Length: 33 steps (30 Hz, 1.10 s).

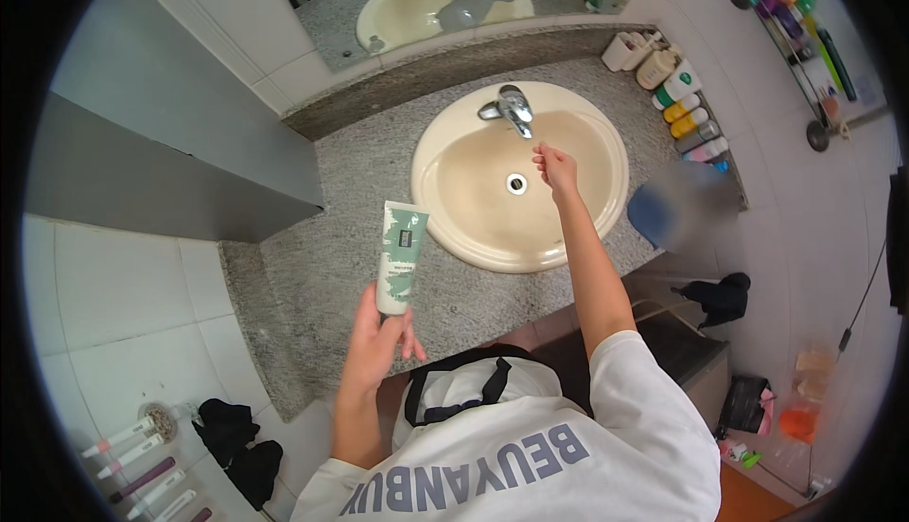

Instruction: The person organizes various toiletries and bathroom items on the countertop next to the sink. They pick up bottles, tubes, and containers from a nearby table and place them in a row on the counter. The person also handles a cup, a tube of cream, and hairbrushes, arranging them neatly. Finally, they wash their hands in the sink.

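Note:
My left hand (380, 348) grips a green and white squeeze tube (403, 255) by its lower end, over the front left of the grey granite counter (312, 294). The tube bears writing, and its flat crimped end points up and away from me. Over the cream oval sink basin (469, 216), my right hand (557, 169) is loosely curled, and no object shows in it. It is just in front of the chrome faucet (510, 110), up and right of the drain (516, 184). No water stream is visible at the spout.
Bottles (685, 106) and a cup holder (628, 49) line the right wall. A blue item (653, 202), partly blurred, lies right of the basin. A grey panel (177, 159) borders the left, a mirror (454, 3) the back. Glass shelves (809, 46) hang at the right.

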### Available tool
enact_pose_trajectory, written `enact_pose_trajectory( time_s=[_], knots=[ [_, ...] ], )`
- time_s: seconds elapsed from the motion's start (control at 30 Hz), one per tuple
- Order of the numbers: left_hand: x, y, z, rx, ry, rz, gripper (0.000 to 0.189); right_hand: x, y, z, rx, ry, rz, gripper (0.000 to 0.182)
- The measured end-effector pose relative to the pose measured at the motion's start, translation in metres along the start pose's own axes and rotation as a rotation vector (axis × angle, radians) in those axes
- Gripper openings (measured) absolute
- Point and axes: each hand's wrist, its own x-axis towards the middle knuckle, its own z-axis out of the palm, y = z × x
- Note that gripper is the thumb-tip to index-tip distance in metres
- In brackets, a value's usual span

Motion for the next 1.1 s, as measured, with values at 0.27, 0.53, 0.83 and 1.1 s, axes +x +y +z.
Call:
enact_pose_trajectory(
  time_s=[0.27,0.53,0.83,1.1],
  knots=[
    [0.002,-0.006,-0.026,-0.002,0.047,-0.017,0.034,0.025,0.101,-0.018,-1.002,0.104,-0.423,0.076],
    [-0.016,-0.010,0.002,0.032,0.182,0.001,0.034,0.027,0.036,-0.066,-0.853,-0.035,-0.159,0.041],
    [-0.022,-0.022,0.059,0.034,0.189,-0.058,0.032,0.091,0.093,-0.107,-0.246,0.211,-0.366,0.038],
    [-0.018,-0.022,0.087,0.058,0.211,-0.025,0.036,0.068,0.052,-0.101,-0.507,-0.002,-0.273,0.031]
  ],
)
